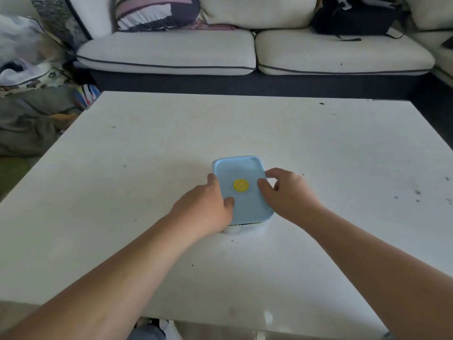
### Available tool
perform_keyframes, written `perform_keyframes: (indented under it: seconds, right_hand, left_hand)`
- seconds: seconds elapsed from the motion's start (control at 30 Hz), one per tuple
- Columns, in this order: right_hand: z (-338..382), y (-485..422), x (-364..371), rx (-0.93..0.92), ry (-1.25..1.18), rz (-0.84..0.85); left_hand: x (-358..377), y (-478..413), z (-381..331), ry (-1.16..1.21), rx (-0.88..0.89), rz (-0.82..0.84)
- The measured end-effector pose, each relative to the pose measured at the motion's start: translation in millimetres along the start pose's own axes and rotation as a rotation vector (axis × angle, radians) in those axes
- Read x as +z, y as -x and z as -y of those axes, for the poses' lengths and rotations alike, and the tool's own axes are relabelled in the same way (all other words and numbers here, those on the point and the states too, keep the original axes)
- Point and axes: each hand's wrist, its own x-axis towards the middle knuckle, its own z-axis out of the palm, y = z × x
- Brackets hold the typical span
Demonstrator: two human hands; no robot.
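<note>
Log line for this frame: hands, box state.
left hand grips blue lid left edge | right hand grips right edge | lid on container | container on white table

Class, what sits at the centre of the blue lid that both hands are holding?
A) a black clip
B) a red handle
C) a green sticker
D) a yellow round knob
D: a yellow round knob shows in the middle of the blue lid, between the thumb of the left hand and that of the right hand.
</note>
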Motion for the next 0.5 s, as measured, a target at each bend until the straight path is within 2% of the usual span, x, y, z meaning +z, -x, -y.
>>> perform_keyframes:
  seconds: [0.13,0.3,0.37,0.43,0.5]
  right_hand:
    - [0,-1,0,0.015,-0.093,0.014]
    - [-2,2,0,0.014,-0.091,0.051]
    - [1,5,2,0.004,0.022,0.05]
    - [7,10,8,-0.009,0.269,0.049]
    - [11,16,14,-0.016,0.424,0.046]
  left_hand:
    - [3,2,-3,-0.063,-0.003,0.018]
    - [7,6,-7,-0.175,0.022,0.039]
    - [11,8,-9,-0.222,0.042,-0.005]
    - [14,11,-12,-0.301,0.061,-0.036]
    - [16,15,-18,-0.352,0.066,0.009]
